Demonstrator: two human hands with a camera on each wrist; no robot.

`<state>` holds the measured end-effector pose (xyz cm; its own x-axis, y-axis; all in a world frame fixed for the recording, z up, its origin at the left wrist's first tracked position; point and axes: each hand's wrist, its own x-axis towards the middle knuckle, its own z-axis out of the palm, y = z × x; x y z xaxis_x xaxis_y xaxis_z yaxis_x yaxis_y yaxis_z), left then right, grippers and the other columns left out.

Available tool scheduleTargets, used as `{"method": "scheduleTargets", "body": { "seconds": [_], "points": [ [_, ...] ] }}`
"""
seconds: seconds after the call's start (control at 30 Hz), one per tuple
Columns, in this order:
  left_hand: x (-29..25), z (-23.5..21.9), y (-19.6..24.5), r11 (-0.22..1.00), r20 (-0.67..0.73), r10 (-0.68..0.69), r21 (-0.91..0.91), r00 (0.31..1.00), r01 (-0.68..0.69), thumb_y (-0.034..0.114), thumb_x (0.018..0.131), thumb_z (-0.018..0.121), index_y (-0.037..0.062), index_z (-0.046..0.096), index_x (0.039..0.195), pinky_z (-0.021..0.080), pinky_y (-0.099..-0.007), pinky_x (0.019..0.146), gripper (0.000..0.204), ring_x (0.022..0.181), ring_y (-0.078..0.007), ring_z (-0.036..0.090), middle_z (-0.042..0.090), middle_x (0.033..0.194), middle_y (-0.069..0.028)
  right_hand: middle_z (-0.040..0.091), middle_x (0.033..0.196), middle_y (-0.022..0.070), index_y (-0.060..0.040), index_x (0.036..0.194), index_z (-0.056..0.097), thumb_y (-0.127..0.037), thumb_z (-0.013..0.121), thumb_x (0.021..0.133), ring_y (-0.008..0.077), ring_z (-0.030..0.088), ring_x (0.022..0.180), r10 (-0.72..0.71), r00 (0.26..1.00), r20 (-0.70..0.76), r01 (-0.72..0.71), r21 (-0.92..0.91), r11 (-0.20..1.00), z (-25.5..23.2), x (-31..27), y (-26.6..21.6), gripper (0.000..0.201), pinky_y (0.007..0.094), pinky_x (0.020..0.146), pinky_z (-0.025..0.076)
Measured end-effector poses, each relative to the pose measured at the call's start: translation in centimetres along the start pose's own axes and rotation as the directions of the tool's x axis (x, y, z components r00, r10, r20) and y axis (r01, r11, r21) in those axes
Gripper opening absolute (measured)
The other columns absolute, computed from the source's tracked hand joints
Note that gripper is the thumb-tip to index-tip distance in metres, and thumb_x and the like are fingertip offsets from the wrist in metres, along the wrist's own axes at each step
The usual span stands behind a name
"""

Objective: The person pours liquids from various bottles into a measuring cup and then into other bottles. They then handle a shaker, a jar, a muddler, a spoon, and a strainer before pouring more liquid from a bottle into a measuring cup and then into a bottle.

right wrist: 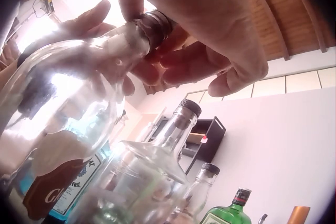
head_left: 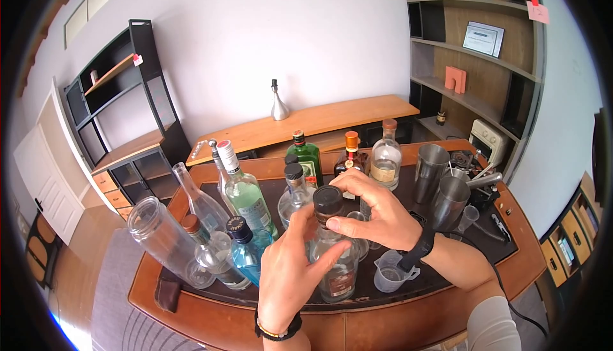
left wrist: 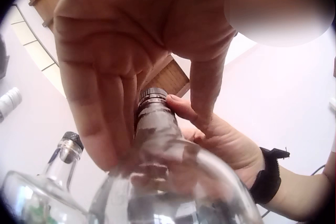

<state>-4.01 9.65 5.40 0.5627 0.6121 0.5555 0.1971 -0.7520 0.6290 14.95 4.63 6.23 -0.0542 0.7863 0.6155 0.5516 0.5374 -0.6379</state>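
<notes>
A clear glass bottle (head_left: 338, 277) with a dark cap (head_left: 328, 201) stands near the table's front edge, its brown label low on the body. My right hand (head_left: 377, 213) pinches the bottle's cap at the neck, thumb in front and fingers curved behind, as the right wrist view shows. My left hand (head_left: 290, 271) is at the left of the neck with its fingers extended upward and thumb spread away. In the left wrist view, its long fingers lie alongside the bottle neck (left wrist: 157, 119). A second clear bottle (right wrist: 147, 171) with a black cap stands just behind.
To the left stand a blue bottle (head_left: 250, 252), a pale green bottle (head_left: 246, 191) and a large clear jar (head_left: 159, 236). Green (head_left: 306, 158) and orange-capped (head_left: 351, 156) bottles stand behind. At right are a measuring jug (head_left: 391, 274) and metal shaker tins (head_left: 431, 172).
</notes>
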Motion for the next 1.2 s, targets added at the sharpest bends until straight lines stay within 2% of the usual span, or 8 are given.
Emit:
{"method": "scheduleTargets", "body": {
  "seconds": [0.27,0.4,0.6,0.73,0.8,0.87,0.97,1.2],
  "points": [
    [-1.9,-4.0,0.9,0.961,-0.358,-0.150,-0.270,0.922,0.052,0.001,0.082,0.076,-0.0003,0.057,0.126,0.054,-0.0331,0.088,0.048,0.100,-0.0230,0.071,0.071,0.114,-0.0160,0.063,0.115,0.0064,-0.0016,0.131,0.050,-0.011,0.075,0.087,0.0170,0.059,0.114,0.122,0.990,0.077,-0.139,0.287,0.948,0.6,-0.7,-0.1,0.051,0.0347,0.103,0.042],
    [-3.0,-5.0,1.7,0.964,-0.547,-0.097,-0.258,0.832,-0.057,0.016,0.096,0.066,-0.0049,0.056,0.123,0.055,-0.0311,0.087,0.035,0.092,-0.0206,0.070,0.070,0.106,-0.0185,0.065,0.117,0.0090,-0.0009,0.139,0.041,-0.007,0.074,0.088,0.0169,0.060,0.116,0.106,0.987,0.117,-0.137,0.307,0.942,1.3,-0.6,-0.1,0.061,0.0349,0.101,0.045],
    [-3.5,-5.6,1.3,0.967,-0.585,-0.054,-0.232,0.809,-0.103,0.021,0.097,0.066,-0.0061,0.057,0.119,0.056,-0.0309,0.082,0.036,0.086,-0.0204,0.071,0.071,0.098,-0.0178,0.066,0.117,0.0099,-0.0004,0.135,0.044,-0.006,0.075,0.087,0.0175,0.061,0.113,0.211,0.971,0.108,-0.235,0.323,0.917,1.8,-1.2,-0.8,0.058,0.0357,0.102,0.045],
    [-3.4,-5.6,1.2,0.953,-0.612,-0.042,-0.262,0.790,-0.152,0.021,0.097,0.065,-0.0075,0.057,0.118,0.056,-0.0305,0.081,0.036,0.084,-0.0201,0.071,0.071,0.096,-0.0176,0.068,0.115,0.0101,-0.0010,0.129,0.048,-0.009,0.077,0.087,0.0170,0.064,0.109,0.112,0.993,0.042,-0.120,0.284,0.951,1.4,-3.2,-3.3,0.051,0.0339,0.098,0.048],
    [-3.5,-5.6,1.1,0.952,-0.619,-0.042,-0.263,0.784,-0.157,0.021,0.098,0.064,-0.0078,0.057,0.118,0.056,-0.0301,0.080,0.036,0.083,-0.0200,0.071,0.070,0.095,-0.0175,0.069,0.108,0.0162,-0.0039,0.129,0.049,-0.003,0.082,0.076,0.0245,0.066,0.107,0.089,0.995,-0.033,-0.077,0.269,0.960,0.2,-2.9,-5.2,0.062,0.0369,0.097,0.049],
    [-3.4,-5.7,1.1,0.952,-0.626,-0.040,-0.262,0.779,-0.161,0.021,0.098,0.063,-0.0079,0.058,0.117,0.056,-0.0296,0.079,0.035,0.083,-0.0199,0.071,0.070,0.095,-0.0174,0.069,0.105,0.0164,-0.0033,0.130,0.048,-0.017,0.083,0.079,0.0239,0.067,0.101,0.198,0.967,-0.163,-0.118,0.400,0.909,-0.8,-1.9,-7.8,0.063,0.0354,0.091,0.052],
    [-3.4,-5.9,0.9,0.957,-0.620,-0.054,-0.257,0.783,-0.137,0.023,0.098,0.063,-0.0065,0.059,0.116,0.055,-0.0289,0.079,0.035,0.082,-0.0187,0.071,0.070,0.095,-0.0162,0.068,0.102,0.0161,0.0001,0.133,0.048,-0.036,0.080,0.084,0.0218,0.067,0.093,0.029,0.956,-0.291,0.044,0.241,0.970,-2.8,0.0,-8.1,0.069,0.0319,0.082,0.055],
    [-3.2,-5.8,0.1,0.962,-0.624,-0.033,-0.232,0.781,-0.145,0.027,0.099,0.063,-0.0028,0.062,0.117,0.056,-0.0291,0.079,0.035,0.082,-0.0182,0.072,0.072,0.096,-0.0140,0.069,0.108,0.0138,0.0006,0.131,0.052,-0.019,0.068,0.093,0.0182,0.067,0.099,-0.158,0.947,-0.281,0.151,-0.047,0.987,-6.3,5.5,-8.5,0.046,0.0322,0.094,0.051]
  ]
}}
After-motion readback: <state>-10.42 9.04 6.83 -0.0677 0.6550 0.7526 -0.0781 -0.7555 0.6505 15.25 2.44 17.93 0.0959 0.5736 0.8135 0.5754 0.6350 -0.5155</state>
